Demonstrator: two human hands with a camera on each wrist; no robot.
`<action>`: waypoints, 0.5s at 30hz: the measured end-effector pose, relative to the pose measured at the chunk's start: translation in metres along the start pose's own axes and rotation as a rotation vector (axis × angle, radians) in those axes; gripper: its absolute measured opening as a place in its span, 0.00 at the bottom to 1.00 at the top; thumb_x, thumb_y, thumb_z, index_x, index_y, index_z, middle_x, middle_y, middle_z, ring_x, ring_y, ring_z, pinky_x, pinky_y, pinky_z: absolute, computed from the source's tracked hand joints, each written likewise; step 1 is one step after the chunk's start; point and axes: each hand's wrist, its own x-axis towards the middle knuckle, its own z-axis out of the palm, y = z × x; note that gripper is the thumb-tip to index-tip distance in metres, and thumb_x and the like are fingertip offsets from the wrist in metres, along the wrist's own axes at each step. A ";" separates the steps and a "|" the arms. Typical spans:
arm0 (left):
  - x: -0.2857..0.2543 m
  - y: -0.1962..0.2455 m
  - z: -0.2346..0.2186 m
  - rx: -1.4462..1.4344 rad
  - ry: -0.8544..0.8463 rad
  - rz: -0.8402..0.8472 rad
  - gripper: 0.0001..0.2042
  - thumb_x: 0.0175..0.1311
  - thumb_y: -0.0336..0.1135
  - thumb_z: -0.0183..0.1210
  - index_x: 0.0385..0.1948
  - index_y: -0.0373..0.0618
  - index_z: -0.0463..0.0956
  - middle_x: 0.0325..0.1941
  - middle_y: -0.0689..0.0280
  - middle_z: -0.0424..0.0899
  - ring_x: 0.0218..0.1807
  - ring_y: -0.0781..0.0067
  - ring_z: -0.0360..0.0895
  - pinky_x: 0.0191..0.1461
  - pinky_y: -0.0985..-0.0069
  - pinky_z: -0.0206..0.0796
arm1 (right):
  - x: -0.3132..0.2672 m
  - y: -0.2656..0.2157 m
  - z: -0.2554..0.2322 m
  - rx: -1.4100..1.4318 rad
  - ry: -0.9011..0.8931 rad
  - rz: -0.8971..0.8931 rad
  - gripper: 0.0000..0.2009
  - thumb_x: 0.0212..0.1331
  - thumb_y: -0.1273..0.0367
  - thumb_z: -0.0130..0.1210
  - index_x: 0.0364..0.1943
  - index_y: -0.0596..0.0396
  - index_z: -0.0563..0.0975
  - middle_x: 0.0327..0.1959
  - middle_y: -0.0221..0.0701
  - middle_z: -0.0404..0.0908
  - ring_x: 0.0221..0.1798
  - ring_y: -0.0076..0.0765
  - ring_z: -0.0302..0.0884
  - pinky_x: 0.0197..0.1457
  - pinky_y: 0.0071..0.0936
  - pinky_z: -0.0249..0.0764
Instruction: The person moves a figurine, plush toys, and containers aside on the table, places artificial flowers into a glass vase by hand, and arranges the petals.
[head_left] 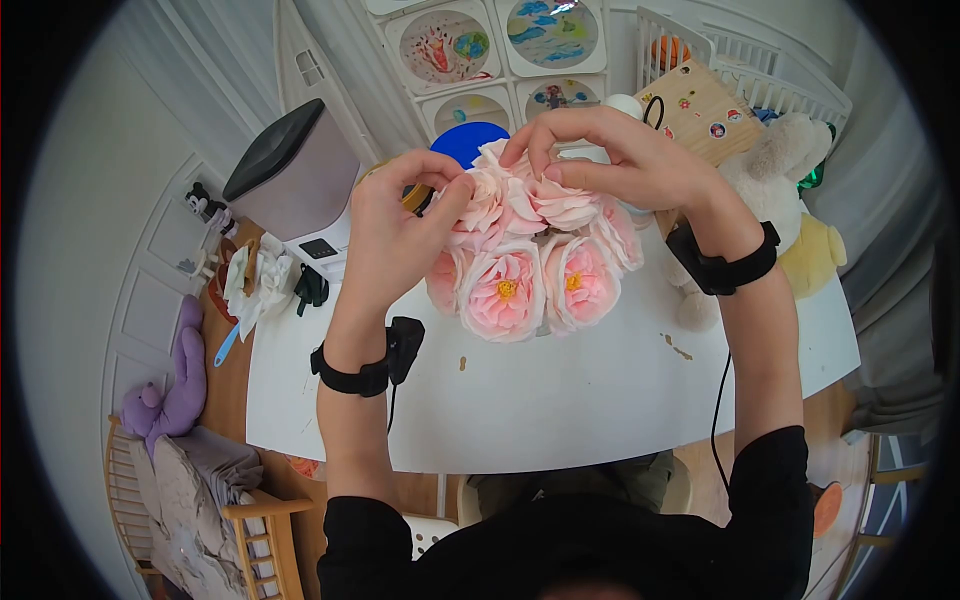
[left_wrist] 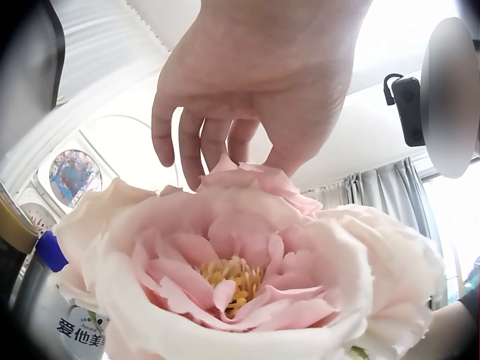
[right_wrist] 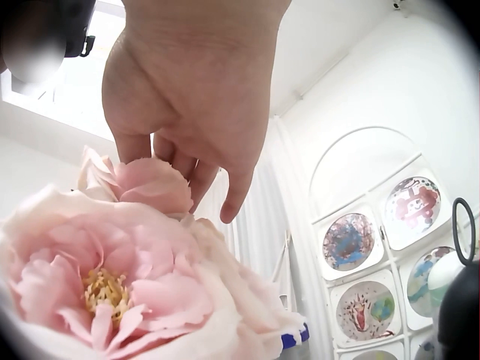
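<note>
A bunch of pale pink roses [head_left: 505, 290] with yellow centres stands over the white table, its open blooms facing the person. At the back left of the bunch, my left hand [head_left: 395, 225] pinches the petals of an upper rose [head_left: 480, 200] between thumb and fingers. My right hand [head_left: 640, 160] reaches over from the right, its thumb and fingers bent around another upper rose [head_left: 565, 203]. The left wrist view has a wide-open rose [left_wrist: 240, 285] in front of the left hand. In the right wrist view, petals [right_wrist: 154, 184] partly hide the right fingertips.
On the white table [head_left: 480, 420], a grey appliance with a black lid [head_left: 290, 170] stands left. A blue round lid [head_left: 468, 143] is behind the roses. At the right are a plush toy [head_left: 770, 180] and a wooden board with stickers [head_left: 700, 110]. A cable hangs by the right forearm.
</note>
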 end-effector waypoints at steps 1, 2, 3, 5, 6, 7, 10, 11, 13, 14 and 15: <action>0.000 0.000 -0.001 0.009 -0.002 -0.005 0.05 0.57 0.27 0.62 0.31 0.35 0.80 0.30 0.66 0.82 0.37 0.78 0.78 0.43 0.79 0.69 | 0.000 0.000 0.000 0.007 -0.003 -0.005 0.02 0.61 0.73 0.53 0.34 0.57 0.74 0.49 0.36 0.81 0.58 0.38 0.75 0.62 0.33 0.68; -0.001 0.001 -0.002 0.019 -0.004 -0.011 0.04 0.58 0.27 0.62 0.32 0.35 0.80 0.31 0.67 0.82 0.38 0.79 0.77 0.44 0.79 0.70 | 0.000 0.000 -0.001 0.014 -0.005 -0.010 0.02 0.61 0.73 0.53 0.34 0.57 0.75 0.50 0.37 0.81 0.59 0.38 0.75 0.62 0.33 0.68; -0.001 0.001 -0.003 0.028 -0.006 -0.017 0.04 0.59 0.26 0.61 0.32 0.36 0.80 0.33 0.67 0.82 0.40 0.80 0.77 0.45 0.80 0.70 | -0.001 0.000 -0.002 0.021 -0.009 -0.014 0.02 0.61 0.73 0.53 0.34 0.57 0.75 0.50 0.37 0.81 0.59 0.38 0.75 0.62 0.33 0.68; -0.002 0.002 -0.004 0.001 0.008 -0.056 0.04 0.59 0.26 0.60 0.33 0.36 0.79 0.32 0.68 0.82 0.39 0.80 0.76 0.45 0.79 0.70 | -0.002 0.002 -0.005 0.029 -0.021 -0.019 0.02 0.60 0.73 0.54 0.34 0.57 0.75 0.51 0.37 0.81 0.59 0.38 0.75 0.63 0.34 0.68; -0.002 0.002 -0.004 -0.013 0.015 -0.076 0.04 0.59 0.26 0.59 0.33 0.36 0.79 0.32 0.68 0.82 0.39 0.80 0.76 0.45 0.79 0.70 | -0.003 0.003 -0.006 0.034 -0.028 -0.021 0.02 0.60 0.73 0.54 0.34 0.57 0.76 0.52 0.37 0.81 0.60 0.39 0.75 0.63 0.34 0.68; -0.002 0.001 -0.004 -0.015 0.009 -0.074 0.04 0.59 0.26 0.60 0.33 0.36 0.79 0.32 0.68 0.81 0.39 0.80 0.76 0.45 0.79 0.69 | -0.004 0.004 -0.007 0.035 -0.026 -0.027 0.02 0.60 0.74 0.54 0.34 0.56 0.76 0.52 0.37 0.81 0.60 0.39 0.75 0.63 0.34 0.68; -0.004 -0.002 -0.004 -0.021 0.007 -0.055 0.05 0.60 0.27 0.60 0.35 0.37 0.79 0.31 0.68 0.80 0.38 0.80 0.75 0.46 0.79 0.69 | -0.005 0.006 -0.009 0.025 -0.013 -0.045 0.02 0.59 0.74 0.55 0.35 0.56 0.77 0.54 0.38 0.80 0.61 0.39 0.74 0.64 0.35 0.67; -0.005 -0.001 -0.003 -0.023 0.017 -0.040 0.06 0.60 0.28 0.61 0.35 0.37 0.78 0.29 0.68 0.79 0.37 0.80 0.76 0.46 0.79 0.69 | -0.005 0.006 -0.009 0.012 -0.004 -0.050 0.03 0.59 0.74 0.55 0.35 0.56 0.77 0.54 0.38 0.80 0.61 0.39 0.74 0.65 0.35 0.66; -0.007 0.000 -0.004 -0.008 0.056 0.015 0.06 0.61 0.28 0.61 0.38 0.38 0.78 0.30 0.69 0.79 0.37 0.80 0.75 0.48 0.80 0.68 | -0.009 0.004 -0.009 -0.007 0.056 -0.040 0.04 0.58 0.73 0.56 0.35 0.55 0.78 0.55 0.38 0.80 0.61 0.39 0.74 0.65 0.35 0.66; -0.010 -0.001 -0.008 0.009 0.084 0.054 0.07 0.61 0.27 0.60 0.39 0.38 0.78 0.33 0.69 0.79 0.39 0.81 0.75 0.49 0.80 0.67 | -0.013 -0.002 -0.008 -0.012 0.107 -0.026 0.04 0.58 0.73 0.56 0.35 0.56 0.78 0.55 0.38 0.80 0.61 0.38 0.73 0.66 0.36 0.65; -0.013 -0.002 -0.013 0.027 0.113 0.094 0.07 0.62 0.27 0.59 0.41 0.38 0.78 0.36 0.70 0.79 0.41 0.82 0.74 0.51 0.80 0.66 | -0.018 -0.008 -0.008 -0.017 0.157 -0.012 0.04 0.57 0.72 0.57 0.35 0.56 0.79 0.54 0.38 0.80 0.60 0.38 0.73 0.66 0.36 0.65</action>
